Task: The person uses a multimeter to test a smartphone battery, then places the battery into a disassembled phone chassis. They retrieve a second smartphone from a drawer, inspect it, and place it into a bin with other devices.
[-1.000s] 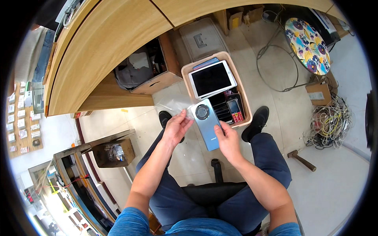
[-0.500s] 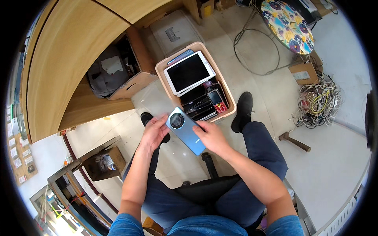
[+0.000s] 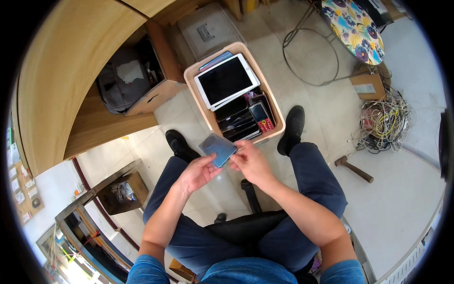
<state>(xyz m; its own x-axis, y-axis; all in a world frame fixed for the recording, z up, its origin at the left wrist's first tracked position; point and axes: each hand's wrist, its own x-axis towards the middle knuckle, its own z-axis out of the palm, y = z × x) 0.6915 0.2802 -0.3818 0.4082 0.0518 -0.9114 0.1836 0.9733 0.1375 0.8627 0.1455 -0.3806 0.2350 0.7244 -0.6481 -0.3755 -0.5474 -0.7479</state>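
Between both hands, in front of the bin's near edge, is a blue smartphone (image 3: 218, 147), smeared by motion and tilted so that it looks shorter. My left hand (image 3: 199, 173) grips its near left edge, with the thumb lying on the phone. The fingertips of my right hand (image 3: 250, 162) pinch its right end. Just beyond stands a beige plastic bin (image 3: 195, 94). A white-framed tablet (image 3: 227, 81) lies on top in its far part, over another pale one. Nearer, several dark phones (image 3: 239, 124) stand on edge beside a red-and-black keypad phone (image 3: 261, 118).
A wooden desk (image 3: 90, 61) curves along the left, with a grey bag (image 3: 118, 92) under it. To the right are tangled cables (image 3: 385, 120), a hammer (image 3: 354, 169) and a cardboard box (image 3: 368, 87). A flower-patterned stool (image 3: 354, 31) stands at the far right. My shoes flank the bin.
The phone has tilted and turned from its camera side facing up. My left hand has shifted right and nearer to me, my right hand slightly left. The view has moved a little.
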